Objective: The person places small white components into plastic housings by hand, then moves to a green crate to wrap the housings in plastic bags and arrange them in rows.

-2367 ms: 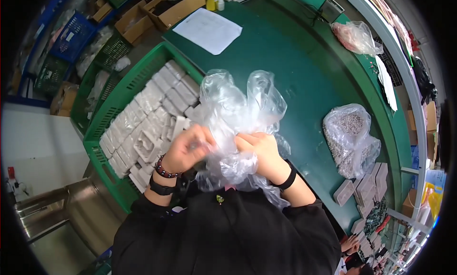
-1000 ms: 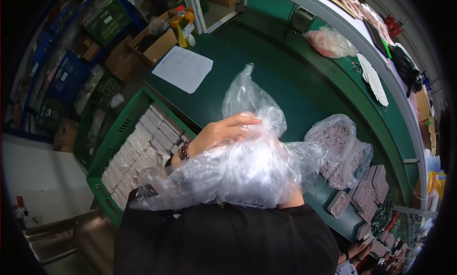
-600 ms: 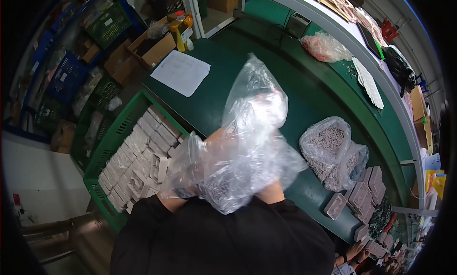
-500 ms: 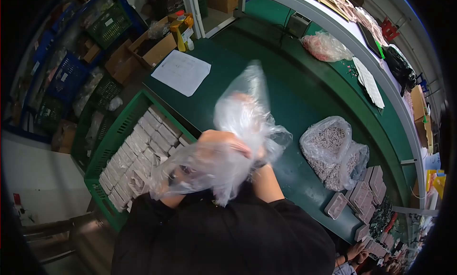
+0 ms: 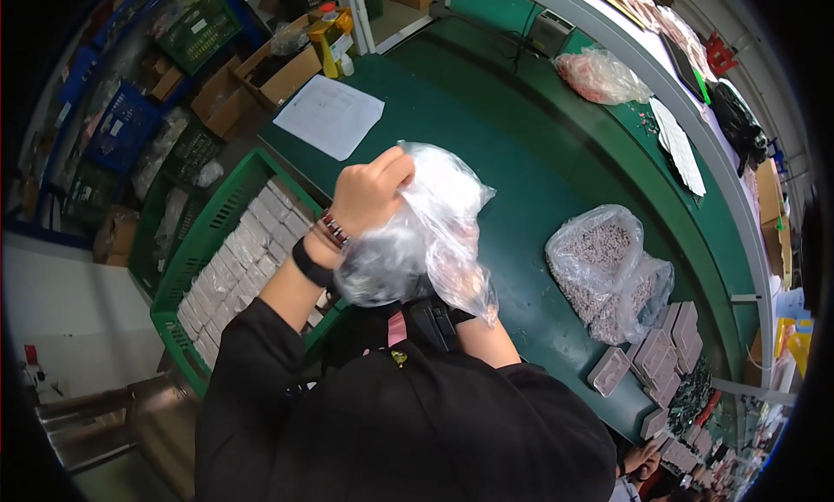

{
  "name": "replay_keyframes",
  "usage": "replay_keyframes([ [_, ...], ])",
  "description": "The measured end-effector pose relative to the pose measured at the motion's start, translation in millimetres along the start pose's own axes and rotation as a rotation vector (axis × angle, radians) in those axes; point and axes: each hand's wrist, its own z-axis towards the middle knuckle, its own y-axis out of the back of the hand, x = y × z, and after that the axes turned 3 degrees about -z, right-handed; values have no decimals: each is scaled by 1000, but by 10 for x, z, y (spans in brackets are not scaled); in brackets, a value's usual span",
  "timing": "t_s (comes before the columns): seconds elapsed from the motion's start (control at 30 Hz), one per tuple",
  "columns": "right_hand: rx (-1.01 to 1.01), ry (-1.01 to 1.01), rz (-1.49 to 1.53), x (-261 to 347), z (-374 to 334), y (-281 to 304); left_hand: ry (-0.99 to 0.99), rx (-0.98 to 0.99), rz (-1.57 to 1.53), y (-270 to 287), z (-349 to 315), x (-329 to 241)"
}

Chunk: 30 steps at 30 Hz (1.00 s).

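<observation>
Here the left hand (image 5: 369, 192) pinches the bag (image 5: 439, 198) by its upper left edge, so the plastic lies rightward of that grip, above the table (image 5: 526, 250), slanting down over the right hand (image 5: 469, 282), whose hold I cannot tell.

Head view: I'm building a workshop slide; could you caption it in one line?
Left hand grips a crumpled clear plastic bag at a green table, beside a green crate of pale blocks.

A clear plastic bag (image 5: 445, 211), crumpled and glossy, is held up.
</observation>
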Motion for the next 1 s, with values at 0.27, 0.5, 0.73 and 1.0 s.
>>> replay_keyframes([
  [0.27,-84,-18,131,150,124,600,130,36,-430,-219,30,-288],
  [0.5,9,92,223,302,138,580,247,-46,-270,-588,-89,-261],
  [0.73,-12,-43,302,298,189,253,407,9,-485,-444,-4,-97],
  [1.0,-343,-112,-325,-73,171,618,418,-103,-402,-688,-33,-201],
])
